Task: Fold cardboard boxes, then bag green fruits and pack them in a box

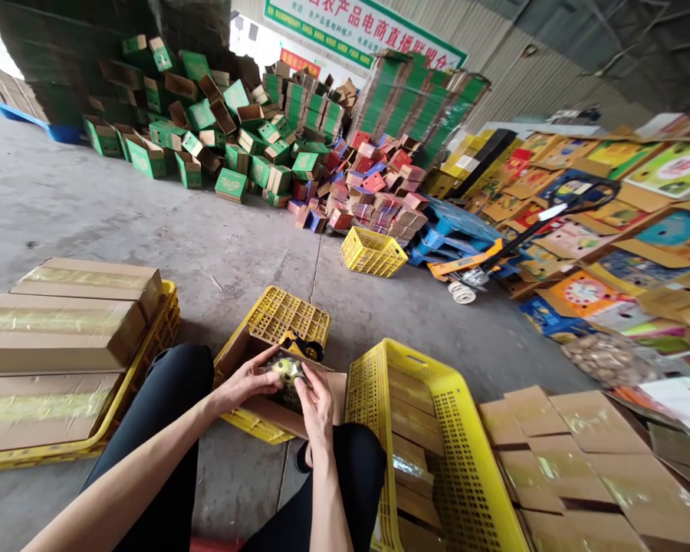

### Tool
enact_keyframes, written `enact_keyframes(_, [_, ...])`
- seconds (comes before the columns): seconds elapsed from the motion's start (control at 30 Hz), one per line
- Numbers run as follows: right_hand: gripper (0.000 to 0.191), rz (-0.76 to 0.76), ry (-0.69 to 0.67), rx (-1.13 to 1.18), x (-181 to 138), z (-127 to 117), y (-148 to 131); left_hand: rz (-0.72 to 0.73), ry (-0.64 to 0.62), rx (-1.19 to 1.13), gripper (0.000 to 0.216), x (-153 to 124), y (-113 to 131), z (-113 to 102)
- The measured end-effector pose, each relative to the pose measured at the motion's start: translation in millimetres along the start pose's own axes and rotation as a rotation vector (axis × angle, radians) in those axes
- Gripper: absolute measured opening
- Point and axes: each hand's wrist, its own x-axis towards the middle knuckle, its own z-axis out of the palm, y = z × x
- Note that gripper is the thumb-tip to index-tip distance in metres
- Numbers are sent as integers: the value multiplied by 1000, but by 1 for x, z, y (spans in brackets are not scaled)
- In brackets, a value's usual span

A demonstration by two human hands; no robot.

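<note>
Between both hands is a small clear plastic packet (287,369) with yellow-green and dark contents I cannot make out. My left hand (251,382) grips its left side, and my right hand (317,399) pinches its right side. Directly below is an open cardboard box (242,349), its inside dark and mostly hidden by the hands. The box rests on a yellow plastic crate (290,310). Just beyond my fingers, an orange and black tool (302,346), possibly a tape dispenser, lies on the crate.
Taped cartons (63,326) fill a crate on the left. A deep yellow crate (465,445) at right holds several cartons, beside more flat-topped boxes (586,452). Farther off are a small yellow crate (373,253), a pallet jack (477,268) and heaped green boxes (230,184).
</note>
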Motion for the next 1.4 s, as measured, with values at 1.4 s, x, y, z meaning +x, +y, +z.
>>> enact_keyframes(1.4, [60,235,-119,105,-6,2,-4,75,-108,51,72,3,1,-2])
